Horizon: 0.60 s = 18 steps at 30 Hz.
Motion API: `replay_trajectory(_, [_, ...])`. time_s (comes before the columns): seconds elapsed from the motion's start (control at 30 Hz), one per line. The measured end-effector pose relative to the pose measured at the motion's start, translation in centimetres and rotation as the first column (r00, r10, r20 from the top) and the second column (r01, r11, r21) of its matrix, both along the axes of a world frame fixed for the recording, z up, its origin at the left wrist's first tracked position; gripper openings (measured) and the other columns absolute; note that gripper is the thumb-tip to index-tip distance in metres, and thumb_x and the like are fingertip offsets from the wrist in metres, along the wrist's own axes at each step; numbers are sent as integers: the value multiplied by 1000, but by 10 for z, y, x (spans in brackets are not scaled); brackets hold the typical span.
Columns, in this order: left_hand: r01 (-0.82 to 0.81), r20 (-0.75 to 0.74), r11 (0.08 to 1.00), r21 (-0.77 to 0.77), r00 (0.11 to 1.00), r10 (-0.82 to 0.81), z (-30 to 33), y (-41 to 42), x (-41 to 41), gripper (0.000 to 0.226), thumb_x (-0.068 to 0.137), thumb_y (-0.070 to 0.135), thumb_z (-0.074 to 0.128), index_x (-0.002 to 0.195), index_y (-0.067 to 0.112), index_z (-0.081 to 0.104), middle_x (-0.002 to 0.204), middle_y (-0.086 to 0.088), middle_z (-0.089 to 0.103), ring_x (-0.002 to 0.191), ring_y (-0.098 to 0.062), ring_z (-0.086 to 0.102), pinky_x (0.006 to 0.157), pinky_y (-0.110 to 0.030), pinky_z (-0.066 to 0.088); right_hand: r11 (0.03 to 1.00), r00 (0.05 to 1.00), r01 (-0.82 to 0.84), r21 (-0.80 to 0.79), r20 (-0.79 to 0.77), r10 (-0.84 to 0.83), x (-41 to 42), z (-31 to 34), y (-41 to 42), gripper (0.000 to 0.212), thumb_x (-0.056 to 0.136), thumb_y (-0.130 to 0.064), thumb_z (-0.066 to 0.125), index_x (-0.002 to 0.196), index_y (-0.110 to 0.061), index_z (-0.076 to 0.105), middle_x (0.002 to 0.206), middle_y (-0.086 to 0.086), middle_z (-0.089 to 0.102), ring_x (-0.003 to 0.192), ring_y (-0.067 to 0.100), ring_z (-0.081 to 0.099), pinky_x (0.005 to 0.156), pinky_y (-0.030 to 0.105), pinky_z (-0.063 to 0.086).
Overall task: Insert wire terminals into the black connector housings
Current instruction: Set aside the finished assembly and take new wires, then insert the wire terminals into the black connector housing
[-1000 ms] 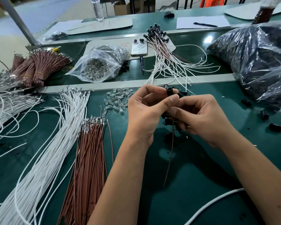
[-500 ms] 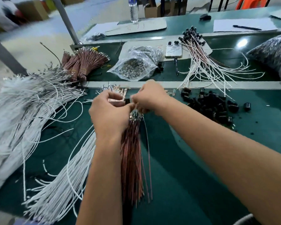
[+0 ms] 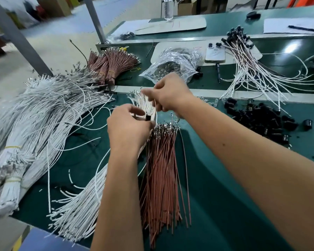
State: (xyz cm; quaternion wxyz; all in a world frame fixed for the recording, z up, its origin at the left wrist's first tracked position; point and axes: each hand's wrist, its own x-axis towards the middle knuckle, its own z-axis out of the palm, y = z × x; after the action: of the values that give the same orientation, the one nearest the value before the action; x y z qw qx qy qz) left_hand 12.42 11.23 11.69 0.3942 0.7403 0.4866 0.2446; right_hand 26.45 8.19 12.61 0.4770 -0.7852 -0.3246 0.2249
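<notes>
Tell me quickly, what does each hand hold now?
Left hand: fingers curled, pinching a small black connector housing.
Right hand: fingers curled, pinching a white wire near its terminal end.

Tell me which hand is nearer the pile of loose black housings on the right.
Right. The right hand is at the white wire tips, left of the black housing pile; the left hand, pinching a black housing, sits farther left still.
</notes>
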Motion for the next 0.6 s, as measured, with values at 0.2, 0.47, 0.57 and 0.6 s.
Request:
replay_trajectory(0.2, [206, 112, 977, -50, 974, -199, 24, -17, 11, 30, 66, 13, 94, 87, 22, 74, 76, 2, 76, 73, -14, 75, 70, -29, 60, 936, 922, 141, 321, -388, -6, 19, 39, -40, 26, 98, -24, 71, 83, -3, 68, 64, 3, 65, 41, 5, 50, 38, 17, 39])
replay_trajectory(0.47, [642, 331, 707, -295, 763, -555, 30, -80, 55, 17, 79, 2, 83, 88, 12, 72, 75, -5, 72, 62, -12, 62, 62, -21, 49, 682, 846, 422, 597, -529, -60, 73, 64, -136, 27, 101, -26, 65, 94, 0, 63, 73, 5, 67, 56, 8, 58, 47, 17, 46])
replay_trajectory(0.57, [681, 486, 622, -386, 724, -490, 26, -107, 80, 17, 83, -3, 77, 86, 12, 68, 70, -4, 67, 57, -9, 60, 55, -18, 49, 758, 867, 418, 500, -468, -170, 83, 47, -184, 37, 104, -37, 59, 99, -1, 66, 81, 7, 68, 63, 11, 63, 53, 19, 49])
replay_trajectory(0.6, [677, 518, 613, -406, 724, -456, 24, -115, 88, 17, 84, -2, 76, 86, 12, 68, 70, -3, 67, 57, -9, 60, 56, -18, 50, 812, 884, 403, 421, -410, -226, 83, 37, -201, 40, 105, -39, 57, 94, -2, 67, 77, 6, 68, 60, 11, 61, 49, 19, 47])
